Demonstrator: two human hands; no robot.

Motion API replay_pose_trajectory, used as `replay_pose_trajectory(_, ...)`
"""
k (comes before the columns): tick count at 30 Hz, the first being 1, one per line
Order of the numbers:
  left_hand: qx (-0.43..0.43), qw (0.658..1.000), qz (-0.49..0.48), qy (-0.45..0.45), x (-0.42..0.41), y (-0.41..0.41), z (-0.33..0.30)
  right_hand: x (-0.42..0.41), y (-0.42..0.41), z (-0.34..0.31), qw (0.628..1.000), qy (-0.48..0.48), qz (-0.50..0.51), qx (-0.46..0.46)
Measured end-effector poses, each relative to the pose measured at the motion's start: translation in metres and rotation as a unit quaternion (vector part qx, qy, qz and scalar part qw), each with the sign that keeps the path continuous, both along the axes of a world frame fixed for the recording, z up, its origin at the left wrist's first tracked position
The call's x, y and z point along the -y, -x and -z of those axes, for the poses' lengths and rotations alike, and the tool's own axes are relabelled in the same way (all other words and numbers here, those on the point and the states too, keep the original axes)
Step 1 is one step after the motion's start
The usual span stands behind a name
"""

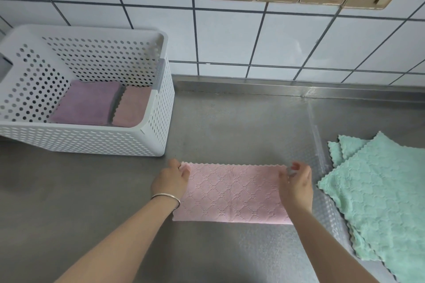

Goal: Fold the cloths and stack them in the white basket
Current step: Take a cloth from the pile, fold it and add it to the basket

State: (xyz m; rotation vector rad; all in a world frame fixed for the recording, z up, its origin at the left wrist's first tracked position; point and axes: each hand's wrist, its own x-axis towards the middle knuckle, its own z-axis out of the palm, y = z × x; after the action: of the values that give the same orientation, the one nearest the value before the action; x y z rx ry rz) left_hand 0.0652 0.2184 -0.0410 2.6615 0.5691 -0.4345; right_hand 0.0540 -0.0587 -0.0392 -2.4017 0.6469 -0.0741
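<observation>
Pinching pink cloth [233, 193] far corners, left hand [171, 181], right hand [296, 187]

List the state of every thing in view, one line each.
pink cloth: folded in half, flat on the counter, far corners held.
left hand: pinching the cloth's far left corner.
right hand: pinching the far right corner.
white basket: upright, holding folded cloths.
purple cloth: folded, in the basket.
folded pink cloth: in the basket beside the purple one.
green cloths: unfolded, piled at right.
</observation>
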Motion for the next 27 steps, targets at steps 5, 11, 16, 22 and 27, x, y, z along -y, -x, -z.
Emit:
replay_pose_trajectory(5,0.156,0.968,0.186,-0.062,0.015,0.029,0.013,-0.013,0.037,0.014,0.947,0.203,-0.247,0.032)
replay_pose_trajectory(11,0.04,0.93,0.35,-0.106,0.037,0.05,0.04,-0.014,0.053,0.031,0.916,0.227,-0.305,-0.124)
replay_pose_trajectory(16,0.016,0.933,0.344,-0.106,0.035,0.047,0.041,-0.01,0.052,0.036,0.916,0.234,-0.299,-0.129)
replay_pose_trajectory(22,0.013,0.913,0.398,-0.087,0.054,0.041,0.025,-0.015,0.041,0.007,0.997,-0.015,-0.06,-0.038)
replay_pose_trajectory(27,-0.04,0.892,0.447,-0.056,0.071,0.034,0.013,0.0,0.03,-0.006,0.987,-0.124,0.053,-0.087)
